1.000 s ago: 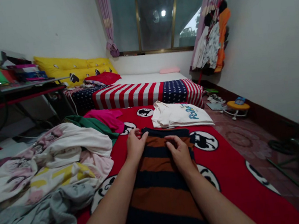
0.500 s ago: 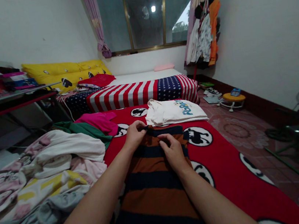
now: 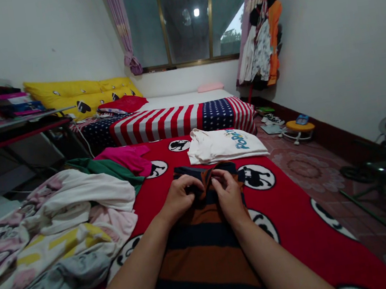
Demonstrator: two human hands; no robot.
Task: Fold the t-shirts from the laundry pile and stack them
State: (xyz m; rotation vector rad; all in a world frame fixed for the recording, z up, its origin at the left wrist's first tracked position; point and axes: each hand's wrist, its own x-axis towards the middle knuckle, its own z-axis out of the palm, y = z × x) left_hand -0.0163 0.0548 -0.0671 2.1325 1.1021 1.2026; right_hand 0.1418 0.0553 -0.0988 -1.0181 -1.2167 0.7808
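Note:
A striped shirt (image 3: 209,261), navy and rust brown, lies lengthwise in front of me on a red blanket (image 3: 311,247) with black-and-white round prints. Near its far end, my left hand (image 3: 182,196) is closed with fingers curled, pinching the fabric by the collar. Close beside it, my right hand (image 3: 227,190) pinches a raised fold of the same shirt between thumb and forefinger. The cloth bunches up between the two hands. Just beyond the shirt rests a folded white T-shirt (image 3: 225,144) with blue lettering.
Rumpled clothes (image 3: 79,203) in white, pink and grey pile up at left, with a green garment (image 3: 110,170) and a magenta one (image 3: 126,155) behind. Further back stands a bed (image 3: 161,122). A desk (image 3: 13,122) is at left, a yellow stool (image 3: 300,125) at right.
My left hand has come down and nearer from the shirt's far left corner to its collar area. My right hand has shifted slightly and now lifts a fold.

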